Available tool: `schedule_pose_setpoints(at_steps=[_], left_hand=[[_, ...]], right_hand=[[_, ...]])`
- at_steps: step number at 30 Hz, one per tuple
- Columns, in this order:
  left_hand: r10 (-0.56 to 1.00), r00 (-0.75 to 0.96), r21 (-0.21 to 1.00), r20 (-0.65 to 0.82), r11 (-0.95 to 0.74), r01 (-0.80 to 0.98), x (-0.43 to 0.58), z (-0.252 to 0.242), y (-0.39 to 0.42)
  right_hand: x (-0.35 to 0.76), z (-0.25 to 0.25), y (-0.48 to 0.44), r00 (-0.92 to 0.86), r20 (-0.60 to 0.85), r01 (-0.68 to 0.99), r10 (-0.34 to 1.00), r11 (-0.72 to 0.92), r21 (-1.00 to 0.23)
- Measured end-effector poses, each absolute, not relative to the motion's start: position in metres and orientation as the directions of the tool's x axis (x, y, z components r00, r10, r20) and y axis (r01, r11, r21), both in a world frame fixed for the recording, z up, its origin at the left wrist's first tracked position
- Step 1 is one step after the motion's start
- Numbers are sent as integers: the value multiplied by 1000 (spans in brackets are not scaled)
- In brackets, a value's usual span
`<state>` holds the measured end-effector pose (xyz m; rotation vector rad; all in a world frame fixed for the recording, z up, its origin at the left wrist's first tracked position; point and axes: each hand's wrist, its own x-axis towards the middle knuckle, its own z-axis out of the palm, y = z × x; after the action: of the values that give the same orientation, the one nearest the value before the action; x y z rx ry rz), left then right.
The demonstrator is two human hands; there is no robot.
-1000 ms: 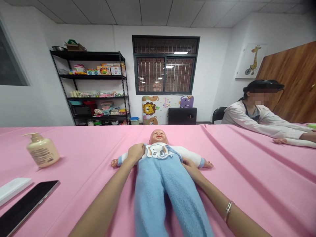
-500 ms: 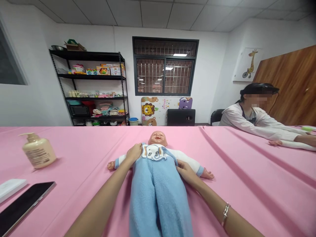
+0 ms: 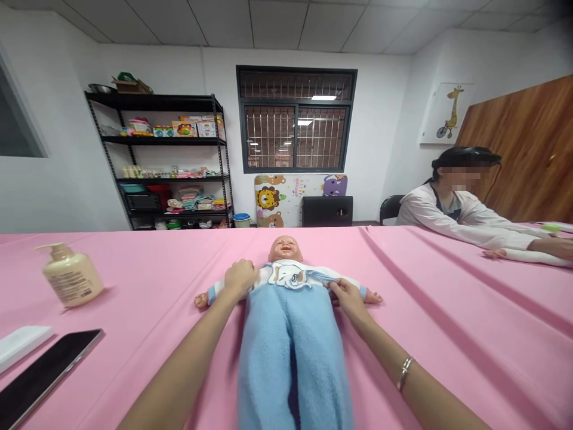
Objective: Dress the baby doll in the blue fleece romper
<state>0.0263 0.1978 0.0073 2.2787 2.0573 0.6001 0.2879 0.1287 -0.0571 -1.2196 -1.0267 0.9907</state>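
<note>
A baby doll (image 3: 286,249) in a white top and blue fleece overalls (image 3: 290,334) lies on its back on the pink tablecloth (image 3: 447,334), head away from me. My left hand (image 3: 240,277) is closed on the overalls at the doll's left-side shoulder, fingers curled over the fabric. My right hand (image 3: 347,295) pinches the blue strap of the overalls near the other shoulder. A bracelet sits on my right wrist.
A cream pump bottle (image 3: 71,276) stands at the left. A black phone (image 3: 42,376) and a white flat box (image 3: 22,346) lie at the near left. Another person (image 3: 452,203) sits at the far right with arms on the table. Shelves (image 3: 165,161) line the back wall.
My right hand has slid up from the doll's side to the shoulder strap and taken hold of it. My left hand stays at the other shoulder.
</note>
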Motion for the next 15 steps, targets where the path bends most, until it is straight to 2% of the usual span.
schedule_pose_setpoints(at_steps=[3, 5, 7, 10, 12, 15], left_hand=[[914, 80, 294, 398, -210, 932, 43, 27, 181], [823, 201, 342, 530, -425, 838, 65, 42, 161], [708, 406, 336, 579, -660, 672, 91, 52, 135], [577, 640, 248, 506, -809, 533, 126, 51, 102], [544, 732, 161, 410, -833, 529, 138, 40, 91], [559, 780, 67, 283, -822, 565, 142, 22, 92]], right_hand=[[291, -59, 132, 265, 90, -6, 960, 95, -995], [294, -55, 131, 204, 47, -119, 978, 73, -990], [298, -48, 126, 63, 30, -220, 998, 43, -974], [303, -40, 120, -82, 62, -203, 995, 44, -978], [304, -40, 119, -15, 108, -104, 994, 105, -989], [301, -43, 121, 183, 240, 128, 953, 219, -967]])
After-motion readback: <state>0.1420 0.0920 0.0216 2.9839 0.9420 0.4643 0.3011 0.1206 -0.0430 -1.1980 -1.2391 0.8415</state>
